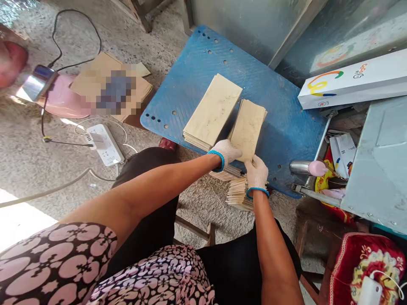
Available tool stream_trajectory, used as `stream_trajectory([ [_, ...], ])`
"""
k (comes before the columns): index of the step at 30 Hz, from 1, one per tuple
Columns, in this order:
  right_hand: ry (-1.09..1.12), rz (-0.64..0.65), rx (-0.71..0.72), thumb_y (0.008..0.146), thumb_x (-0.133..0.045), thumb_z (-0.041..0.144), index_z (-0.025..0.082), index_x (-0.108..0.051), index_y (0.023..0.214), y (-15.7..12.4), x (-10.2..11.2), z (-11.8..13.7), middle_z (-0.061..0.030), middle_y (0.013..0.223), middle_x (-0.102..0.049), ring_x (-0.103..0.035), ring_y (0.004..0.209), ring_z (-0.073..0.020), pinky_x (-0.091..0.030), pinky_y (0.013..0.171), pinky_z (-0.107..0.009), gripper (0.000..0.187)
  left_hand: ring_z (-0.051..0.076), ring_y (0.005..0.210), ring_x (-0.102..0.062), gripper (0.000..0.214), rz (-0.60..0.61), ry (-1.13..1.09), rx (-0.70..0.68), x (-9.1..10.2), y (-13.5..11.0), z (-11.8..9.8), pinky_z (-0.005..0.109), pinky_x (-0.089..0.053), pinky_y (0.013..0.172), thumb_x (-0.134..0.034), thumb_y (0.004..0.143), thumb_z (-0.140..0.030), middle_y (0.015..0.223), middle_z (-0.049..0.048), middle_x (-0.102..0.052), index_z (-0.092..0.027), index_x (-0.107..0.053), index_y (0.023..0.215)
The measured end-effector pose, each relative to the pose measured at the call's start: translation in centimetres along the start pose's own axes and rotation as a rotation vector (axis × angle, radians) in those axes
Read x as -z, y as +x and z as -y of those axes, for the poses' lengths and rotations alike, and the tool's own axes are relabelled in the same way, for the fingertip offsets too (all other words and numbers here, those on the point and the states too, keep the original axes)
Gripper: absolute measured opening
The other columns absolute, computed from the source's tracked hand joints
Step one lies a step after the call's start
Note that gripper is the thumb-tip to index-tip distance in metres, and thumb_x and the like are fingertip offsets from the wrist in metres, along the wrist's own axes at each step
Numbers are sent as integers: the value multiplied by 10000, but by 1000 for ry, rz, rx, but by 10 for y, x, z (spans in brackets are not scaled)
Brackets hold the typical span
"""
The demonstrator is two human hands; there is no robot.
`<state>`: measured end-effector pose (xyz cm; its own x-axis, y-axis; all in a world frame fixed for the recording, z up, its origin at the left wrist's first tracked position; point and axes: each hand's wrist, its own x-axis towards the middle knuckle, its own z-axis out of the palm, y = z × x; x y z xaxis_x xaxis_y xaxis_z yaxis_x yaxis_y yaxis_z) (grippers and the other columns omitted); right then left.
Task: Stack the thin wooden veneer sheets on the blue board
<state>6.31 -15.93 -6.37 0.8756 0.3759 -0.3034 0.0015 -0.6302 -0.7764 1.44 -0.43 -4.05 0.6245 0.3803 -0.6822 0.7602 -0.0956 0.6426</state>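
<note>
A pile of thin wooden sheets (pixel 213 112) lies on the blue plastic board (pixel 193 63). Beside it, to the right, is a narrower pile of thin wooden sheets (pixel 248 127). Both my hands wear white gloves with blue cuffs. My left hand (pixel 227 151) is closed at the near left corner of the narrower pile, its fingertips on the top sheet. My right hand (pixel 256 171) pinches the near edge of that pile, thumb on top. How many sheets are between the fingers is hidden. Below the hands, more stacked sheets (pixel 238 192) show past the board's near edge.
A steel flask with a pink lid (pixel 307 167) lies at the board's right. A long white box (pixel 352 80) rests on the grey metal cabinet (pixel 378 148). To the left are a power strip (pixel 104 146), cables, a pink stool (pixel 65 99) and a cardboard box (pixel 140 99).
</note>
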Motion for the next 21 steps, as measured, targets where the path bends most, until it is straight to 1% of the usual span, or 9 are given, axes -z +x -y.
stream_trajectory([
  [3,-15,-18,-11,766,-529,360,174,-722,918,-1,0,0,-59,949,-757,-666,904,-237,-491,791,-288,308,219,932,-704,372,17,32,38,2,2,0,250,-512,677,-701,753,-336,1032,94,-750,-134,-719,1064],
  [7,-125,-32,-19,771,-538,360,188,-734,914,-7,0,4,-54,924,-758,-658,884,-232,-475,773,-278,298,232,936,-703,408,35,133,80,6,-2,-5,253,-513,678,-709,743,-336,1062,115,-741,-108,-707,1082],
  [10,-194,-46,-36,774,-542,341,195,-737,908,-12,1,8,-56,919,-755,-649,863,-230,-466,765,-278,278,239,974,-697,412,60,155,80,9,-8,-8,257,-524,705,-696,754,-327,1096,123,-736,-109,-702,1102],
  [13,-209,-64,-45,792,-542,354,196,-726,828,-13,1,9,-52,871,-745,-640,828,-231,-469,766,-287,246,250,992,-694,398,57,149,63,12,-13,-8,276,-531,726,-693,743,-327,1093,128,-738,-116,-704,1080],
  [15,-119,-82,-61,786,-568,363,189,-712,794,-12,0,6,-49,858,-739,-650,826,-225,-482,776,-291,226,257,976,-696,366,45,152,51,12,-13,-7,294,-533,730,-683,742,-336,1063,130,-742,-121,-712,1037],
  [17,77,-134,-150,739,-628,359,175,-696,811,-8,-1,1,-50,845,-730,-660,796,-209,-508,756,-293,209,253,942,-701,345,45,117,57,13,-12,-6,299,-536,713,-674,749,-350,1036,131,-744,-124,-716,1006],
  [19,315,-211,-279,669,-695,349,165,-671,868,-3,0,-2,-40,820,-713,-655,733,-178,-529,691,-285,272,234,897,-707,352,76,3,71,12,-9,-7,285,-543,673,-669,765,-367,1034,127,-744,-126,-711,1018],
  [21,533,-263,-363,602,-748,342,173,-635,914,1,5,0,-17,805,-693,-639,679,-144,-519,605,-250,373,211,863,-709,389,117,-146,85,11,-7,-9,265,-549,628,-661,795,-419,1062,122,-743,-132,-701,1056],
])
